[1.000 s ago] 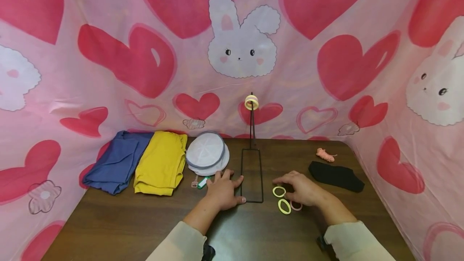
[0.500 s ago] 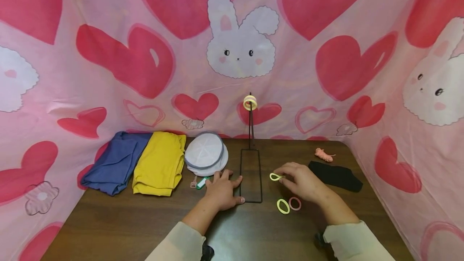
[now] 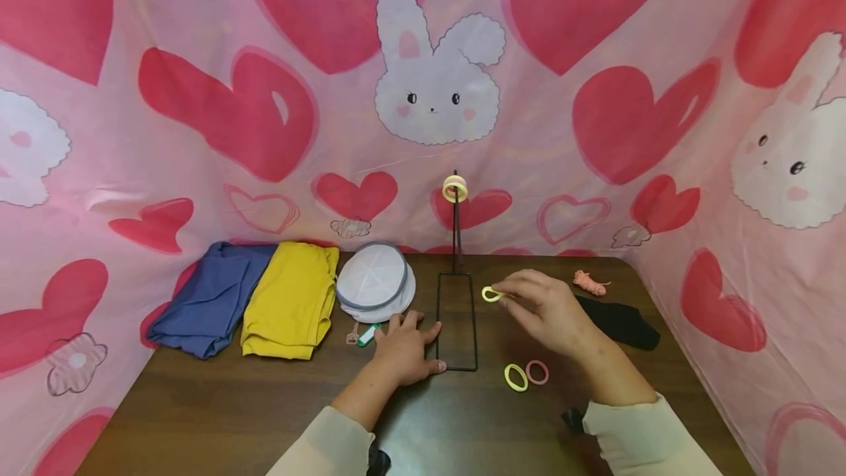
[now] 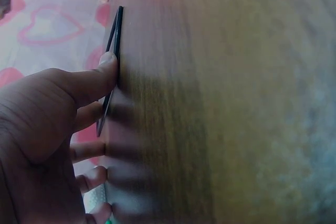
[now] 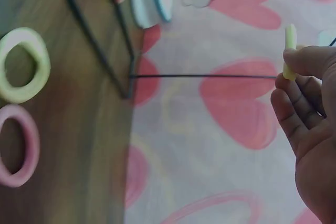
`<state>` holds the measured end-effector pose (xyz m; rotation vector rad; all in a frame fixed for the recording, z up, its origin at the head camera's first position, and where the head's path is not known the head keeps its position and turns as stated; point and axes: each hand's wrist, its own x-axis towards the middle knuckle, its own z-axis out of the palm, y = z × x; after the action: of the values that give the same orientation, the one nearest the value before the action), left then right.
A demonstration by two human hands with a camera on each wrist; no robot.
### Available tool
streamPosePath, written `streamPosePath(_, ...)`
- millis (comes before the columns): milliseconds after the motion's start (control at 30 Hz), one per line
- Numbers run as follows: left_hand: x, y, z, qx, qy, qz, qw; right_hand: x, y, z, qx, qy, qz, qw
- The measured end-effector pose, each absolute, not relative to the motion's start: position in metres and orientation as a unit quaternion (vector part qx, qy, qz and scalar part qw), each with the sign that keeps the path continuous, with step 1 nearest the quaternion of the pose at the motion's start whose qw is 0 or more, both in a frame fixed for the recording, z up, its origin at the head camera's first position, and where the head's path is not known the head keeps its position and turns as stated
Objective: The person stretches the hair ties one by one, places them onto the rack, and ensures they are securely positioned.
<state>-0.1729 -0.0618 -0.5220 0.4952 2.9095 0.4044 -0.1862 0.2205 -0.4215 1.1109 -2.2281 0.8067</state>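
Noted left hand (image 3: pixel 405 350) with fingers spread, grasping nothing, touching wire stand (image 3: pixel 454 274) with thumb; pressing too lightly, might let it shift if bumped. Rightward, noted yellow band (image 5: pixel 290 39) pinched between thumb and fingertips of right hand (image 3: pixel 545 311), jutting beyond them; might slip from so slight a grip.

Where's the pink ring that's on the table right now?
In the right wrist view, the pink ring lies on the table at the picture's left edge, just below a yellow ring.
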Motion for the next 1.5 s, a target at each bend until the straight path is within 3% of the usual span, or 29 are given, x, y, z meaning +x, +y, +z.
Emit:
streamPosePath(633, -0.168, -0.064, -0.512, 0.17, 0.972, 0.137, 0.083, -0.17, 0.183, -0.357, 0.447, -0.746, 0.34, 0.358)
streamPosePath(1033, -0.171, -0.063, -0.519, 0.166, 0.973, 0.133, 0.093, -0.164, 0.172, -0.333, 0.478, -0.72, 0.346, 0.365)
streamPosePath(1500, -0.171, -0.063, -0.517, 0.166, 0.974, 0.127, 0.088, -0.174, 0.167, -0.331, 0.479, -0.729, 0.319, 0.37)
